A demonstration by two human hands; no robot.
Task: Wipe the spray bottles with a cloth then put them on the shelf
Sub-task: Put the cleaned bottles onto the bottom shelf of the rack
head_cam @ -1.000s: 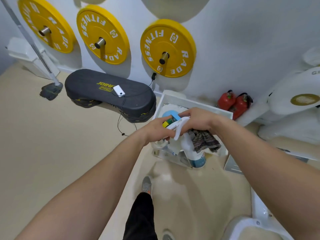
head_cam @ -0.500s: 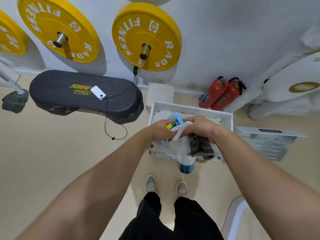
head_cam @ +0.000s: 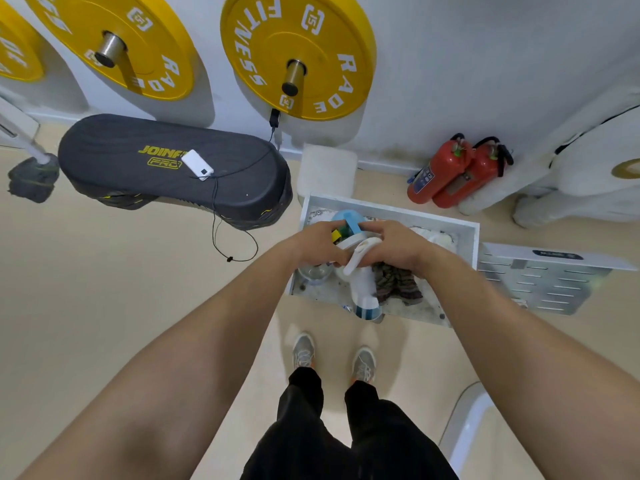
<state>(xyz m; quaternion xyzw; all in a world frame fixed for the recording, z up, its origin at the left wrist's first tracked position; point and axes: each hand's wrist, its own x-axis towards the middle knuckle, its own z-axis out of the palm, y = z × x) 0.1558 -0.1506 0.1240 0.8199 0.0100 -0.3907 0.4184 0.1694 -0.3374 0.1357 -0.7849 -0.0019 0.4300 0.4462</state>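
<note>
White-walled tray on the floor lies directly under the work, and most harm could be done there. The bottle is held hanging over the tray's near edge, so a slip would likely send it against the rim, into the clutter inside, or out onto the floor by the shoes. Such a slip could be caused by the grip itself, since the bottle appears to be carried by its head alone. The right hand is curled over the sprayer, with the cloth bunched beneath the palm and its loose end dangling beside the bottle's body. The cloth could be shed if the fingers were eased, and the trigger, which juts out between the hands, could be squeezed by accident. The left hand is closed round a blue-capped item with a yellow and green label. The two things could be knocked together, and whether this hand also steadies the bottle cannot be told. No shelf can be made out with certainty, so a carry may yet be needed. Against the frame a second back, the plates are seen carried rightward, the extinguishers are shown fuller and both shoes are shown whole. Against half a second back almost nothing is altered. Both grips, the bottle's place over the tray edge and the hanging cloth are found unchanged.
</note>
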